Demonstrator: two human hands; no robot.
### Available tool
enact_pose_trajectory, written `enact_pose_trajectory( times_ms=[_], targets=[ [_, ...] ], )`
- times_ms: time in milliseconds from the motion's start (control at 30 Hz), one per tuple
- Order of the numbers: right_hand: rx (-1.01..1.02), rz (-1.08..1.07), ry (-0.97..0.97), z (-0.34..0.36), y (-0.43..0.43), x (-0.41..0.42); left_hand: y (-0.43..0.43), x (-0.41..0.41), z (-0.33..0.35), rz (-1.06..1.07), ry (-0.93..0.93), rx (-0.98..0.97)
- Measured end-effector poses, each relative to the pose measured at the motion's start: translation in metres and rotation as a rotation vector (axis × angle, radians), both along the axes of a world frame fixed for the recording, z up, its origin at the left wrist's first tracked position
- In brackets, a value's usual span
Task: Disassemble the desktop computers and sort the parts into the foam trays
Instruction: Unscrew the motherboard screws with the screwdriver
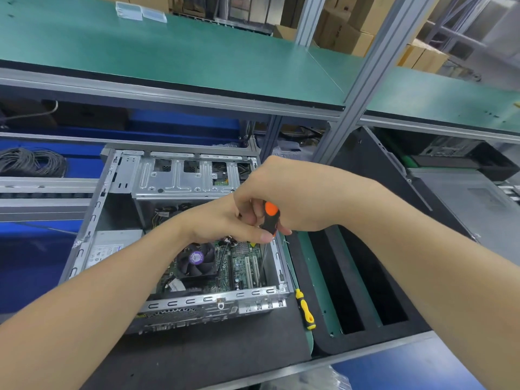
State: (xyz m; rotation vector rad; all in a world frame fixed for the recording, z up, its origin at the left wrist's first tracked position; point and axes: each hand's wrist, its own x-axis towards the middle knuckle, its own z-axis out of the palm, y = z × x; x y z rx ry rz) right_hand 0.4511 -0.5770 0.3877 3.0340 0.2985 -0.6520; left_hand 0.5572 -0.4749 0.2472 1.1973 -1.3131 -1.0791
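Unscrewing looks to be the step in hand: the right hand [292, 198] is curled tight around the orange-and-black handle of a screwdriver [270, 218], whose thin shaft drops steeply to the motherboard [242, 266] at the right side of the open desktop case [180, 301]. That case lies on its side on the black mat, just left of the foam tray [365, 342], with the CPU fan [197, 260] still seated and the board still in place – so the disassembly seems only partly done. The left hand [222, 220] crowds in from the left; its thumb stretches toward the top of the shaft just under the handle, but its fingers are tucked out of sight, and I cannot tell whether it pinches the shaft or only steadies it. Next, I judge, the tip must stay square in the screw head – and the loosened screw must not fall among the slots. A yellow screwdriver [305, 309] lies between case and tray.
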Motion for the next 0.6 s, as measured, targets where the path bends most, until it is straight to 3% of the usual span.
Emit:
enact_pose_trajectory(
  times_ms=[167, 233, 367, 433, 600],
  targets=[
    [0.018, 0.014, 0.007, 0.002, -0.006, 0.001, -0.003, -0.003, -0.005, 0.099, -0.035, -0.009],
    [0.04, -0.036, -0.091, -0.001, -0.004, -0.002, -0.005, -0.004, -0.006, 0.122, -0.036, -0.029],
    [-0.271, -0.255, -0.363, -0.014, 0.013, -0.002, -0.009, -0.01, -0.011, 0.199, -0.065, 0.028],
    [-0.273, -0.277, -0.345, -0.018, 0.018, 0.002, -0.01, -0.014, -0.011, 0.222, -0.108, 0.039],
    [-0.155, -0.084, -0.108, -0.002, 0.007, 0.005, -0.004, -0.007, -0.017, 0.191, -0.004, 0.014]
  ],
)
